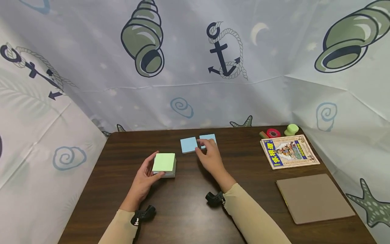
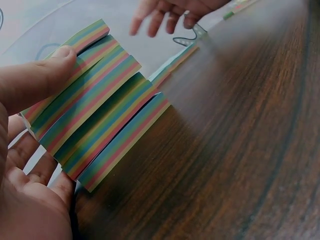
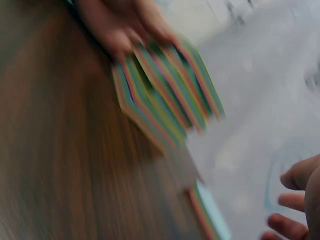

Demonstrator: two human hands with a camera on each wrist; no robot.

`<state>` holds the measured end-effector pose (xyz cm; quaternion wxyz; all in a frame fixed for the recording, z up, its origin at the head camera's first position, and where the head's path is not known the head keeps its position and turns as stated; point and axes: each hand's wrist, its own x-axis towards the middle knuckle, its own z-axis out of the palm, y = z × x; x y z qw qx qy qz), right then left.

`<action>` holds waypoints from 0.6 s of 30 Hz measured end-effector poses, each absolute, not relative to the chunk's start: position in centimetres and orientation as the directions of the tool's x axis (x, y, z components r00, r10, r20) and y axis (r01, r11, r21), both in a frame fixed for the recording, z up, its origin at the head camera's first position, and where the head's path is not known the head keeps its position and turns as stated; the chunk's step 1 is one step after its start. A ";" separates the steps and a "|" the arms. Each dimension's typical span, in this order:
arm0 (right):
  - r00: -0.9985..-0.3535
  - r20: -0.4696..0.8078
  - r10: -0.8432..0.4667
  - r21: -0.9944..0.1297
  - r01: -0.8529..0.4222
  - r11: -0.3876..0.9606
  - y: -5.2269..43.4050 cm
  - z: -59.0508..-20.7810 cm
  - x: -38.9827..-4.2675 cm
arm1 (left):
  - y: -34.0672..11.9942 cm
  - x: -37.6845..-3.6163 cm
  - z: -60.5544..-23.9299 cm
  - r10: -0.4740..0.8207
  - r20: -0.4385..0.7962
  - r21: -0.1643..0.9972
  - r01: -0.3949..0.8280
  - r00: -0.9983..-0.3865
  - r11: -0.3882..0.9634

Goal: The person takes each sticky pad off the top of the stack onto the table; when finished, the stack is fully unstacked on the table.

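My left hand [image 1: 143,179] grips a tall stack of sticky note pads [image 1: 164,162] from its left side, thumb across the near face and fingers behind. The top sheet is pale green, and the pads' edges [image 2: 100,95] show rainbow stripes, slightly uneven from pad to pad. Farther back lie two light blue sticky note pads: one [image 1: 189,145] flat on the table, the other [image 1: 209,137] partly covered by my right hand [image 1: 209,156]. That hand hovers over them with its fingers [image 3: 292,202] loosely spread and holding nothing.
On the right of the dark wooden table [image 1: 189,210] lie an illustrated booklet [image 1: 289,151] and a grey-brown flat board [image 1: 315,198]. Behind the booklet are a red round item [image 1: 273,133] and a light green knob-shaped item [image 1: 291,129]. A patterned cloth [image 1: 195,67] hangs behind.
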<state>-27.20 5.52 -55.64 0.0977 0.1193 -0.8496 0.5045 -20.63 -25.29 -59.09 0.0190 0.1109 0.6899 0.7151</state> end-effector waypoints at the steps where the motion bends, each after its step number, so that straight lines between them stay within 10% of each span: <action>1: -0.950 0.277 -0.147 -0.833 -0.313 0.455 5.0 -55.2 -26.8 | -25.3 -20.7 -59.0 0.180 0.133 0.991 0.127 -0.975 -0.045; 8: -0.913 0.163 -0.375 -0.851 -0.322 0.414 1.6 -53.4 -24.4 | -25.4 -20.7 -58.8 0.174 0.132 0.991 0.129 -0.976 -0.027; 18: -0.929 0.000 -0.371 -0.909 -0.154 0.387 -1.0 -54.0 -23.2 | -25.4 -20.6 -59.0 0.177 0.106 0.994 0.107 -0.978 -0.004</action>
